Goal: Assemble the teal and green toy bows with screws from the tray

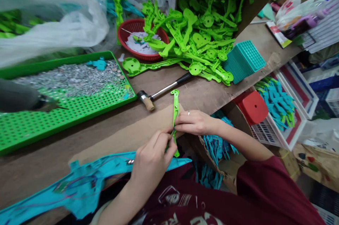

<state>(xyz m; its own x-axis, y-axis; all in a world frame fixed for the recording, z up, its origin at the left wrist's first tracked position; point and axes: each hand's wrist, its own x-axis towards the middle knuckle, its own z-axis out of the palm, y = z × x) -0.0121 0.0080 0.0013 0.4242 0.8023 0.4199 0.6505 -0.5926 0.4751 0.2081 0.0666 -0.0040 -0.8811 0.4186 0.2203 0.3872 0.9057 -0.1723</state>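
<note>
A narrow bright green plastic part (176, 104) lies near the table's front edge, between my two hands, its lower end reaching past the edge. My left hand (153, 151) is closed around its lower half with thumb and fingers pinched. From the other side my right hand (197, 122), with a ring on one finger, presses its fingertips on the part's middle. Something thin and dark shows at the fingertips, too small to make out. Beneath my left wrist rests a long blue plastic shell (87, 186) with thin wires and a spring in it.
A hammer (165, 89) lies just beyond. Left stands a green perforated tray (50, 119) of small metal pieces, with a dark tool (21, 96) over it. Behind are a red basket (141, 55), heaped green parts (190, 41) and a teal grid block (245, 61). A red stool (251, 108) stands right.
</note>
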